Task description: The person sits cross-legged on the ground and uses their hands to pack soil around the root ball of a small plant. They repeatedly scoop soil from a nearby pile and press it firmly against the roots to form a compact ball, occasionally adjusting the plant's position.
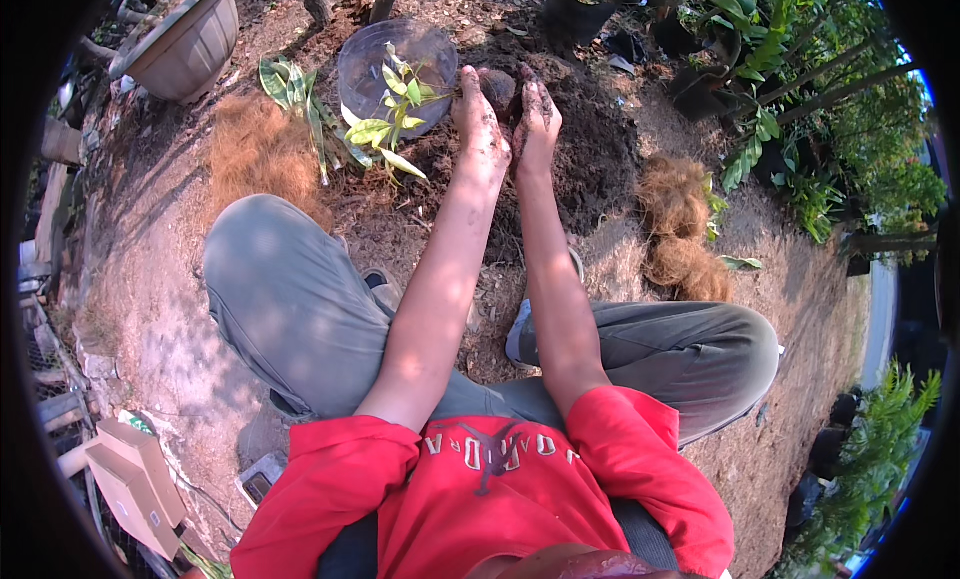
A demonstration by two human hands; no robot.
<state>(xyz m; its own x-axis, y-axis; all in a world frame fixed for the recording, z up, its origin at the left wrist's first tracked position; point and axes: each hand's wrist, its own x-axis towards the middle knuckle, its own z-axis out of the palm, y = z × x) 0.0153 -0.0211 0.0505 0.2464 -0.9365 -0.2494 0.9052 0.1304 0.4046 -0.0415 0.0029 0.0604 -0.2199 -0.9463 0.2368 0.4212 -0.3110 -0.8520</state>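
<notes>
My left hand point(480, 125) and my right hand point(537, 121), both smeared with soil, are cupped around a dark, rounded root ball point(497, 89). From the ball a leafy seedling point(396, 117) points left, its pale green leaves hanging over a clear plastic basin point(364, 50). Beneath and to the right of my hands is a heap of dark loose soil point(592, 155). The underside of the ball is hidden, and so are parts of my fingers.
Brown coconut fibre lies in a left pile point(259, 147) and in right clumps point(675, 204). Variegated cuttings point(296, 91) rest beside the basin. A large planter point(184, 50) stands at upper left, potted plants point(772, 76) at upper right. Cardboard point(135, 481) is at lower left.
</notes>
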